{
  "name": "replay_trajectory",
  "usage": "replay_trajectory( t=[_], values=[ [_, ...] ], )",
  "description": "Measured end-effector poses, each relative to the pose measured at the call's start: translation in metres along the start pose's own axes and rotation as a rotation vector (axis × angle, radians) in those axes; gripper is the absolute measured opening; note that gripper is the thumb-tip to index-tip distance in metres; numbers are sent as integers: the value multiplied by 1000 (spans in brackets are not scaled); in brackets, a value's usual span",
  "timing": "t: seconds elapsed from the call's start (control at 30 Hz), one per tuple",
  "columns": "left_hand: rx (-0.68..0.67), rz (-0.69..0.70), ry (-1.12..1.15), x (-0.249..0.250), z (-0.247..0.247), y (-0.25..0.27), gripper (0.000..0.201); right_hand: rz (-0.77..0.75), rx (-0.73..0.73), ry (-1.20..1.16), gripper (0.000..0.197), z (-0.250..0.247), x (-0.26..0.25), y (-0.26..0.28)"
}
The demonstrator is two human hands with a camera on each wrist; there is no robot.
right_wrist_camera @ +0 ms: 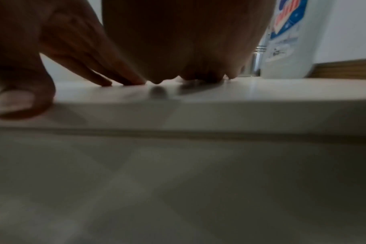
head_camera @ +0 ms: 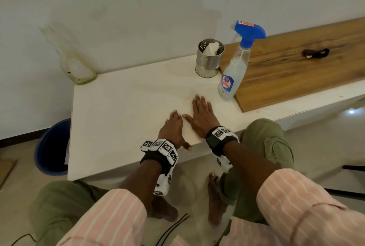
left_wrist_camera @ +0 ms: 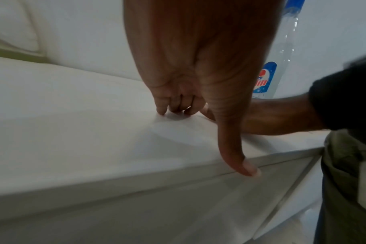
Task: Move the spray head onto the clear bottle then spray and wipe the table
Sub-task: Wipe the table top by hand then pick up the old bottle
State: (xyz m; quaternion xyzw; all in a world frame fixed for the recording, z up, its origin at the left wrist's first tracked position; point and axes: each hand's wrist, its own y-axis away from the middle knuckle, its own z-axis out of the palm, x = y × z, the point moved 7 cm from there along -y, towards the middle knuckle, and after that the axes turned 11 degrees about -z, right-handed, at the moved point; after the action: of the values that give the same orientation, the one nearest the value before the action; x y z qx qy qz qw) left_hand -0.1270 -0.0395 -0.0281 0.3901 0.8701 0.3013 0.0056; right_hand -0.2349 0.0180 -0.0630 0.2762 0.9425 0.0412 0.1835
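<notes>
The clear bottle (head_camera: pixel 234 68) with a blue and red label stands upright on the white table (head_camera: pixel 122 107), wearing the blue spray head (head_camera: pixel 249 30). My right hand (head_camera: pixel 201 117) lies flat, palm down, just left of the bottle's base and holds nothing. My left hand (head_camera: pixel 173 125) rests beside it near the front edge, fingertips on the top and thumb over the rim. The left wrist view shows the left hand (left_wrist_camera: pixel 198 82) empty and the bottle (left_wrist_camera: pixel 282 57) behind it. The right wrist view shows the right hand (right_wrist_camera: pixel 178 41) pressed on the top, with the bottle (right_wrist_camera: pixel 286 41) close by.
A perforated steel cup (head_camera: pixel 209 62) holding a crumpled white cloth (head_camera: pixel 212 48) stands behind the bottle. A pale cloudy bottle (head_camera: pixel 77 68) leans on the wall at the back left. A wooden board (head_camera: pixel 296 72) with a small black object (head_camera: pixel 316 53) lies to the right. A blue bin (head_camera: pixel 53 147) sits on the floor.
</notes>
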Motion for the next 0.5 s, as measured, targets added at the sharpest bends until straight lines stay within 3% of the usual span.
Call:
replay_trajectory(
  t=[0.13, 0.27, 0.33, 0.5],
  values=[
    [-11, -18, -42, 2, -3, 0, 143, 176, 124, -48, 79, -3, 14, 23],
    [-14, -25, -48, 3, -3, -1, 141, -72, 56, 12, 69, 13, -19, 37],
    [-5, -17, -68, 1, -1, -1, 140, -86, 85, 88, 69, 10, -2, 48],
    [12, -13, -118, 0, -3, 0, 141, 467, 321, -17, 75, -4, 65, 91]
  ],
)
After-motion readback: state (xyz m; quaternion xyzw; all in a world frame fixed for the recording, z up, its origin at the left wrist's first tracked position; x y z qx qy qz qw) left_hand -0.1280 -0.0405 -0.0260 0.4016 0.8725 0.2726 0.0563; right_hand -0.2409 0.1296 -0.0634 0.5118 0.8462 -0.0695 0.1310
